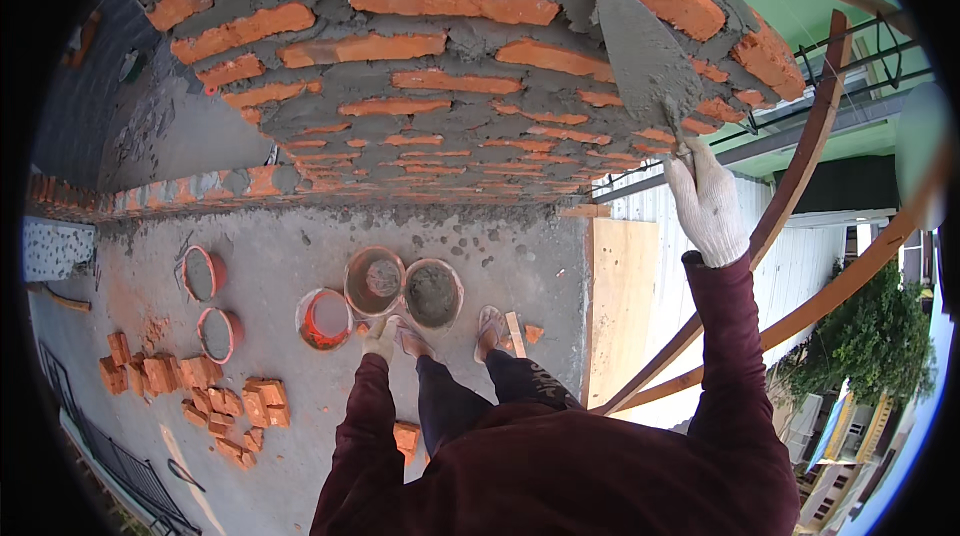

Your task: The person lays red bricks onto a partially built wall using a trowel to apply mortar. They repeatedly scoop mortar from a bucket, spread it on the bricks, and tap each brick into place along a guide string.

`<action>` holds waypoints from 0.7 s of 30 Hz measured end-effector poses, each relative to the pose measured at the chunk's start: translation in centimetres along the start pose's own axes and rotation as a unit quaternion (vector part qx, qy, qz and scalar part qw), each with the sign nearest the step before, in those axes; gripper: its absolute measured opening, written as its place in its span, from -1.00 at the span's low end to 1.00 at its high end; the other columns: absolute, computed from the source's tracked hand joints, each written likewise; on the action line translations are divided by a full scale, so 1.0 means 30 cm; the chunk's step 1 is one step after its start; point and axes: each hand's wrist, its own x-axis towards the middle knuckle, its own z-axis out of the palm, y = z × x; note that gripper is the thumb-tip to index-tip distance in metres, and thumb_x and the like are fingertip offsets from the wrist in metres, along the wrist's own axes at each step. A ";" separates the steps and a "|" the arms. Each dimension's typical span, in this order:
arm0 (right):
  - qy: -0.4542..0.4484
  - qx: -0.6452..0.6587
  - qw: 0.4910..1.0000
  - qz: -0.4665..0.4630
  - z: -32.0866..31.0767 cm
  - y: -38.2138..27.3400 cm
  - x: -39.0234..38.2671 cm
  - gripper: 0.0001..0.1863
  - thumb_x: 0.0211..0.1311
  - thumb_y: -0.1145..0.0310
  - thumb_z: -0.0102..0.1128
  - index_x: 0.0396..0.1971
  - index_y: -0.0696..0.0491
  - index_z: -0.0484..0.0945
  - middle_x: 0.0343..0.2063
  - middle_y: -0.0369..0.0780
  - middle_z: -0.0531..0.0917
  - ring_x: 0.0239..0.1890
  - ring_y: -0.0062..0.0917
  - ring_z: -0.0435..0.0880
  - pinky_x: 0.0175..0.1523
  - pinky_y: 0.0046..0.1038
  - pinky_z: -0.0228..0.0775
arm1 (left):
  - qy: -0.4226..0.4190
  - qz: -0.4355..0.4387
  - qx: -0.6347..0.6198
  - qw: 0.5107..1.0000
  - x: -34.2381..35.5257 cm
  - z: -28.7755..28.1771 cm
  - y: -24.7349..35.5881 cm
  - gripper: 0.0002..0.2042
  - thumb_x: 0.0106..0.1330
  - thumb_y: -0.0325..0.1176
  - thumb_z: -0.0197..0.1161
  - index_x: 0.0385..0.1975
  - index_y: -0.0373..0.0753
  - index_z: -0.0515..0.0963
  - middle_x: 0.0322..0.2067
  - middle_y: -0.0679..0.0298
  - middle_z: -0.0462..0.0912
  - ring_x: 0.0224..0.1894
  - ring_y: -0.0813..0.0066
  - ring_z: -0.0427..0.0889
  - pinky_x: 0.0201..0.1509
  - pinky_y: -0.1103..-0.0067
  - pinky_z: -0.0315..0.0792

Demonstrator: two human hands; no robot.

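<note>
My right hand [708, 198], in a white knit glove, is closed round the handle of a trowel [648, 61]. The trowel's blade is smeared with grey mortar and lies against the upper right of the brick wall [440, 82]. Orange bricks show there between thick, uneven mortar joints. My left hand [379, 339], also gloved, hangs low beside my leg with nothing visible in it, its fingers loosely stretched. Just beyond it stand a bucket of wet mortar [433, 294], a bucket with a little grey stuff inside [374, 280] and a reddish bucket of greyish liquid [325, 319].
Two more red buckets, one upper [204, 274] and one lower [220, 335], stand to the left. Loose bricks [265, 403] lie in piles on the concrete floor [290, 466]. Curved wooden strips [815, 141], steel bars [880, 71] and a plywood sheet [622, 286] are on my right.
</note>
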 end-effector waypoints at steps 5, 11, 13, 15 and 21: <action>-0.200 0.038 0.974 0.096 0.279 0.017 -0.261 -0.65 0.34 0.37 0.16 0.07 0.17 0.49 -0.57 -0.24 0.47 -0.55 -0.56 0.44 -0.38 -0.51 0.36 | 0.019 -0.077 -0.021 0.997 0.130 0.094 -0.052 -0.42 0.39 -0.30 0.40 0.34 -0.42 0.41 0.22 0.14 0.59 0.20 0.47 0.57 0.32 0.57 0.41; -0.506 -0.189 0.836 -0.092 1.313 0.161 -0.483 -0.71 0.24 0.32 0.28 -0.12 0.11 0.48 -0.22 -0.01 0.67 -0.21 -0.11 0.76 -0.17 -0.16 0.62 | 0.068 -0.128 0.225 0.963 0.409 0.165 -0.638 -0.15 0.31 -0.13 0.43 0.45 -0.46 0.15 0.33 -0.08 0.37 0.35 0.10 0.32 0.42 0.39 0.21; -0.520 -0.207 0.816 -0.144 1.642 0.186 -0.595 -0.70 0.25 0.38 0.23 -0.06 0.13 0.46 -0.17 -0.01 0.65 -0.15 -0.08 0.75 -0.15 -0.15 0.64 | 0.092 -0.126 0.314 0.936 0.459 0.169 -0.748 0.01 0.26 0.00 0.45 0.51 -0.48 0.01 0.45 -0.22 0.21 0.56 -0.06 0.08 0.60 0.32 -0.01; -0.502 -0.230 0.816 -0.173 1.900 0.184 -0.658 -0.66 0.23 0.38 0.24 -0.03 0.17 0.48 -0.14 -0.02 0.67 -0.11 -0.12 0.76 -0.09 -0.20 0.65 | 0.111 -0.127 0.282 0.945 0.517 0.215 -0.770 0.04 0.20 0.06 0.47 0.54 -0.36 0.02 0.52 -0.22 0.03 0.60 -0.10 -0.19 0.63 0.30 -0.27; -0.482 -0.278 0.811 -0.178 2.474 0.187 -0.744 -0.52 0.33 0.32 0.25 0.21 0.13 0.47 0.14 -0.07 0.62 -0.05 -0.03 0.75 -0.06 0.01 0.66 | 0.043 -0.181 0.470 0.863 0.560 0.256 -0.776 0.13 0.19 0.18 0.43 0.62 0.03 -0.23 0.57 -0.14 -0.15 0.63 -0.15 -0.36 0.61 0.00 -0.43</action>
